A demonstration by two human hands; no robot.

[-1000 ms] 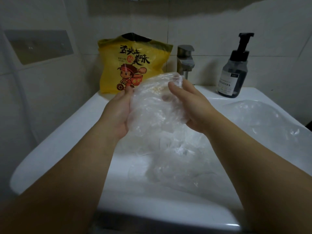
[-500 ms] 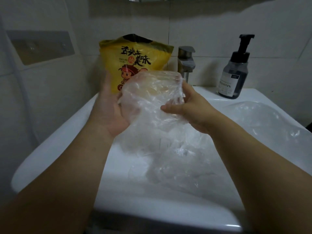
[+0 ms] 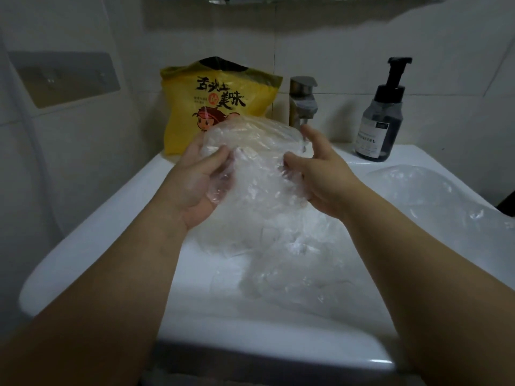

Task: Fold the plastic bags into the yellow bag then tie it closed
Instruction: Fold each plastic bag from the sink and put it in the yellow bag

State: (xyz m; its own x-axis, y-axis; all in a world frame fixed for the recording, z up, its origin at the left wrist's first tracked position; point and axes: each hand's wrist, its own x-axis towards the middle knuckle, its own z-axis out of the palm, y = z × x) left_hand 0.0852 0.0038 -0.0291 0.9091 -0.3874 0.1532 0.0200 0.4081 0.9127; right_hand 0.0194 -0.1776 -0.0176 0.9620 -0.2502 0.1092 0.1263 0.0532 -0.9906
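Over the sink [image 3: 97, 232], the left hand [image 3: 199, 179] has closed its thumb onto the clear bag [image 3: 259, 146], so it and the right hand [image 3: 317, 176] now pinch the wad from both sides, seemingly ready for the yellow bag [image 3: 181, 121] standing far left.

Black brush lettering "舌尖上的美味" on the yellow bag [image 3: 181, 121]; small label print on the pump bottle [image 3: 381, 118] illegible.
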